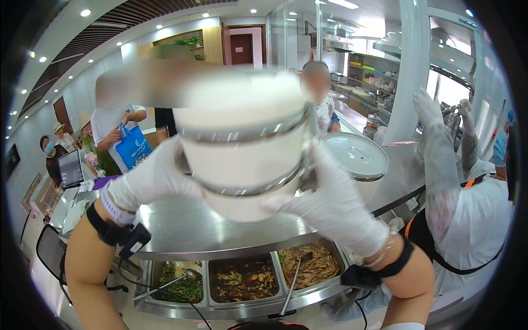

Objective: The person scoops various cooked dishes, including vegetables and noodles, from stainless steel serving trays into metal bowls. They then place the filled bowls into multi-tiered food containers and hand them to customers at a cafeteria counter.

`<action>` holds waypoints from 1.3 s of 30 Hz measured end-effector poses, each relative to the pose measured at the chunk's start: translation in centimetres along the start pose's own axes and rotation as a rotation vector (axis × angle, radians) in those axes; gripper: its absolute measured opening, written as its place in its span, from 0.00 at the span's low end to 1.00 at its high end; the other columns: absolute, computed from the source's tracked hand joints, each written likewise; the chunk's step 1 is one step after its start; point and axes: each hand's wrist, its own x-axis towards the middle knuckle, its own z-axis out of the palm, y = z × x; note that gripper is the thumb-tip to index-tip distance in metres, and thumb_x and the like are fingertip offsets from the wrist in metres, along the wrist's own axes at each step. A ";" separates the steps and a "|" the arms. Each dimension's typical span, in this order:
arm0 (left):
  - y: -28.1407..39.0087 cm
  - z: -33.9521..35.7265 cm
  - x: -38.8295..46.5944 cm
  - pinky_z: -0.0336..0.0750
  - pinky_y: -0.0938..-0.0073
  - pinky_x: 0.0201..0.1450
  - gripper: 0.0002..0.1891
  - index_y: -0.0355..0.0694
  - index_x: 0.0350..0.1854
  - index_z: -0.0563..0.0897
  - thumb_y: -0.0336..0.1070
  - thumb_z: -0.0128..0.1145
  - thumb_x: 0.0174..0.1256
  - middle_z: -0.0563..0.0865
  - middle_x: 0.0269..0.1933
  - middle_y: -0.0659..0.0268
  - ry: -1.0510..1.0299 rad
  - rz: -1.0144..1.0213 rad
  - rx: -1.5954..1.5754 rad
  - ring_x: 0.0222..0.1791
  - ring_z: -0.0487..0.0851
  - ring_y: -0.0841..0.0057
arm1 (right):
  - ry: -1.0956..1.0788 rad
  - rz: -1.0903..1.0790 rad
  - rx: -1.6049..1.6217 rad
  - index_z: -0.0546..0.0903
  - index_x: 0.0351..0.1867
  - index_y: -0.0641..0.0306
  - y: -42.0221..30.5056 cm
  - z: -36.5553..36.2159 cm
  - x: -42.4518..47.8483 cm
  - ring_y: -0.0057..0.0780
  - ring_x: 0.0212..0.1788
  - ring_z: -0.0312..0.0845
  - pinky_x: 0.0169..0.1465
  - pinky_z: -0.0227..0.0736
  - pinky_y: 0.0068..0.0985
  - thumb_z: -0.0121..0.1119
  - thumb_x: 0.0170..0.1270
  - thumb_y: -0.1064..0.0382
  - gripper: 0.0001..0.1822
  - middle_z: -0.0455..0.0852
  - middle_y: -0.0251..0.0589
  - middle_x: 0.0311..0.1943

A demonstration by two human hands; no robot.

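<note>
A white stacked food container [243, 161] with shiny metal bands is held up above the steel counter, blurred by motion. My left hand [159, 177], in a white glove, grips its left side by a metal fitting. On its other side, my right hand [330, 194], gloved too, has the thumb across the lower tier and the fingers near a metal side clasp [307, 169]. The container hides part of the counter and people behind it.
A lidded white pail [354, 154] stands right on the steel counter [173, 227]. Below are trays of greens [175, 284], dark saucy food [247, 280] and shredded food [313, 268], with a ladle [165, 286] and a spoon [295, 280]. A co-worker [474, 214] raises gloved hands at right; people stand opposite.
</note>
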 end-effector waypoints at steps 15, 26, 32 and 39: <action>-4.8 -0.7 -6.0 0.73 0.65 0.66 0.52 0.41 0.75 0.58 0.37 0.79 0.48 0.75 0.67 0.57 -0.006 -0.234 0.067 0.65 0.74 0.67 | 0.115 -0.137 -1.406 0.76 0.65 0.55 2.0 -3.4 -0.3 0.49 0.61 0.68 0.68 0.59 0.46 0.71 0.48 0.52 0.38 0.77 0.45 0.57; -3.2 3.8 2.7 0.77 0.73 0.57 0.33 0.40 0.70 0.67 0.32 0.67 0.64 0.82 0.56 0.64 -0.118 -0.236 0.185 0.51 0.80 0.78 | 0.030 -0.069 -0.522 0.67 0.67 0.64 4.6 -7.4 -2.1 0.42 0.65 0.69 0.68 0.64 0.36 0.69 0.50 0.71 0.39 0.73 0.52 0.61; -3.9 5.5 3.7 0.77 0.74 0.55 0.20 0.37 0.62 0.74 0.28 0.58 0.69 0.84 0.47 0.63 0.008 -0.121 0.168 0.46 0.81 0.78 | 0.024 0.177 0.074 0.66 0.63 0.68 8.1 -5.6 -2.2 0.30 0.57 0.73 0.61 0.68 0.27 0.55 0.59 0.76 0.28 0.77 0.45 0.51; -6.2 7.8 6.3 0.78 0.70 0.52 0.18 0.33 0.59 0.71 0.22 0.49 0.68 0.82 0.51 0.52 -0.004 0.000 0.713 0.52 0.81 0.66 | -0.027 -0.033 -0.107 0.64 0.67 0.70 7.7 -8.3 -2.0 0.37 0.56 0.75 0.60 0.68 0.28 0.47 0.62 0.77 0.29 0.78 0.52 0.53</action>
